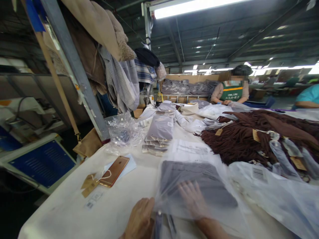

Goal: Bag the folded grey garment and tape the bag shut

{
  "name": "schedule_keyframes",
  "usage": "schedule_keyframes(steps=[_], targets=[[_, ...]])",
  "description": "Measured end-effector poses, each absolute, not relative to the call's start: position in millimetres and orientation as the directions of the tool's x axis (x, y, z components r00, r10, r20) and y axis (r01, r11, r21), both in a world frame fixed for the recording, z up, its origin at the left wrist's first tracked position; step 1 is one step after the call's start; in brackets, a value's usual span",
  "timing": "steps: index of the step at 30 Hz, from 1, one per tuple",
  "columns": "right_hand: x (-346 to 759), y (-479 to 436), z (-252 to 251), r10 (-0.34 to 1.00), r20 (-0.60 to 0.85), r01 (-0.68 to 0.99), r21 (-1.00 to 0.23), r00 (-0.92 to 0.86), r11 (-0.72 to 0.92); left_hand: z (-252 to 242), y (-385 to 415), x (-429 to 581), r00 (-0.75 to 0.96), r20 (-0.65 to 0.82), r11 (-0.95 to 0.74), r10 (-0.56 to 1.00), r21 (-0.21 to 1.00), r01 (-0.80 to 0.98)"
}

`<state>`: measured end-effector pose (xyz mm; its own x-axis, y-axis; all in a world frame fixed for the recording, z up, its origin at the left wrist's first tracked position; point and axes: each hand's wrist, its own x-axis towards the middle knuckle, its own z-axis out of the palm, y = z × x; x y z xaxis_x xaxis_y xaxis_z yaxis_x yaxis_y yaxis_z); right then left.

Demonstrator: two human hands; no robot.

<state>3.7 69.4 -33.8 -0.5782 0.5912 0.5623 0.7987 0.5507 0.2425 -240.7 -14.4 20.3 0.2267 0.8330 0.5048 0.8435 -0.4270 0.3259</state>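
On the left, paper tags are laid beside a phone on the pale table. The left hand is held, fingers curled, at the left edge of a clear bag; whether plastic is gripped cannot be told. Inside the bag, folded grey fabric is pressed under the right hand, its fingers extended. Farther right, brown fringed pieces are heaped.

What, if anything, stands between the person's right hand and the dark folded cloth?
Nothing visible does. The right hand lies spread on the dark cloth; it seems to be inside the clear bag, with the plastic over it rather than beneath.
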Motion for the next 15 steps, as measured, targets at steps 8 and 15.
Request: schedule_keyframes(steps=[8, 15], targets=[[7.4, 61.2, -16.5, 0.554, 0.572, 0.759, 0.205, -0.605, 0.618, 38.3, -2.0, -230.9, -0.175, -0.022, 0.129, 0.984, 0.767, 0.628], [-19.5, -4.8, 8.0, 0.5, 0.617, 0.674, 0.067, -0.607, 0.736, 43.6, 2.2, -218.0, -0.221, -0.351, 0.41, 0.91, 0.845, 0.345]])
